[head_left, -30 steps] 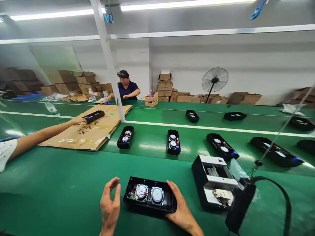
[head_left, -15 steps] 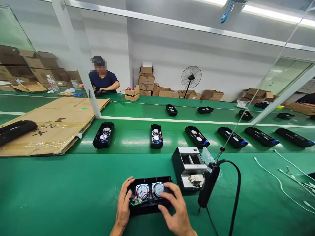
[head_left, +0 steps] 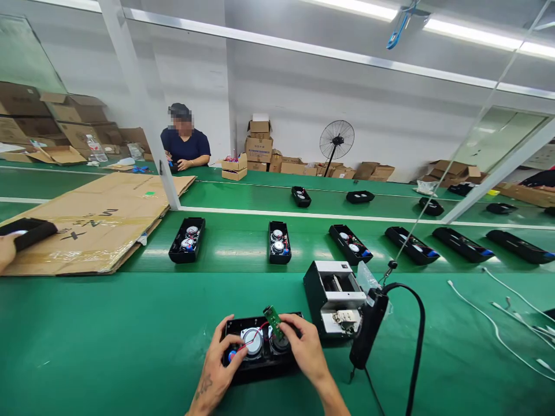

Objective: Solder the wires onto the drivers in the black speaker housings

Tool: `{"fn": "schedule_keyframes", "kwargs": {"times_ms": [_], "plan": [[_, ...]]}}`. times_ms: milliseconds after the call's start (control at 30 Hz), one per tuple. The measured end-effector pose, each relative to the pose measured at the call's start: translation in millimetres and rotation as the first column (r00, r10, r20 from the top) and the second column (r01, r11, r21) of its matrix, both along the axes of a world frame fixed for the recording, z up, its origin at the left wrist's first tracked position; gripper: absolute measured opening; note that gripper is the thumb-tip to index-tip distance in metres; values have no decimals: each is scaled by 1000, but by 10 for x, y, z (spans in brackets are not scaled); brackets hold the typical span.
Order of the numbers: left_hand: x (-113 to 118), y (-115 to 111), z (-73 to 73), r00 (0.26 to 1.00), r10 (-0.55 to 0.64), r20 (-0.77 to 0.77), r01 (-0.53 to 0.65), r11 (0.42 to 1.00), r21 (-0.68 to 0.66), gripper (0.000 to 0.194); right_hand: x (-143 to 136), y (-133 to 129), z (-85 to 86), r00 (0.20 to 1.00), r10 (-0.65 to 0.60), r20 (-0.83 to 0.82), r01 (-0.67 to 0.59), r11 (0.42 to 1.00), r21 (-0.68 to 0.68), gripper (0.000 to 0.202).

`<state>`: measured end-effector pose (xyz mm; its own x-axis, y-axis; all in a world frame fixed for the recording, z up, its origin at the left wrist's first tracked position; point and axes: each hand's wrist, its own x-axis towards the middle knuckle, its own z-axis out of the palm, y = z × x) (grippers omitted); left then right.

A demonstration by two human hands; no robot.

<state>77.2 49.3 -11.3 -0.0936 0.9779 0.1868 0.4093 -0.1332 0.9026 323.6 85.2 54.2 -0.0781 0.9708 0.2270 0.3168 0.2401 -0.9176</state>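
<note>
Green board (head_left: 273,321) just lifted from the black box (head_left: 262,371); it's loose now, above the right speaker (head_left: 280,345).

Far left, a co-worker's hand (head_left: 6,254) on another black case (head_left: 35,232), over flat cardboard (head_left: 97,234). Then the left hand (head_left: 213,370): thumb and forefinger nearly closed by the red wire (head_left: 261,329), real grip can't be told. Blue piece (head_left: 232,356) sits beside those fingers, at the box's left end (half hidden there). Box lies open side up on the green bench (head_left: 130,346), left speaker (head_left: 255,348) near the left fingertips. Right hand (head_left: 309,349) pinches the tilted board, fingers closed. Further right, metal-topped machine (head_left: 333,296), then hanging black hand tool (head_left: 368,329).
</note>
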Motion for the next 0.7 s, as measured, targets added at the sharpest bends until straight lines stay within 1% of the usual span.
{"fn": "schedule_keyframes", "kwargs": {"times_ms": [67, 100, 200, 267, 333, 367, 433, 533, 600, 700], "plan": [[46, -2, 75, 999, 28, -25, -28, 999, -17, 45, 117, 38, 25, 999, 47, 19, -47, 999, 3, 30], [78, 2, 110, 999, 51, -20, -51, 998, -22, 44, 146, 37, 31, 997, 74, 33, -75, 997, 28, 27], [184, 34, 180, 990, 134, 34, -133, 990, -38, 35, 138, -23, 41, 980, 171, 98, -185, 971, 151, 20], [237, 56, 194, 977, 198, 83, -195, 980, -47, 29, 94, -78, 58, 948, 241, 207, -286, 932, 222, 26], [261, 57, 197, 971, 210, 111, -207, 977, -42, 25, 55, -120, 85, 889, 278, 364, -385, 885, 263, 35], [259, 46, 201, 977, 187, 105, -185, 982, -27, 27, 41, -134, 98, 853, 281, 439, -424, 864, 273, 39], [232, 0, 221, 995, 97, 38, -98, 995, 25, 32, 23, -152, 121, 779, 286, 558, -487, 837, 250, 44], [139, -91, 273, 987, -33, -156, 49, 993, 103, 30, -7, -166, 141, 681, 314, 661, -522, 842, 138, 50], [63, -129, 289, 941, -123, -314, 171, 977, 131, 23, -41, -172, 154, 627, 344, 699, -532, 844, 63, 50], [-22, -119, 272, 820, -205, -534, 315, 941, 122, 29, -95, -175, 196, 596, 399, 697, -543, 839, -16, 51]]}}
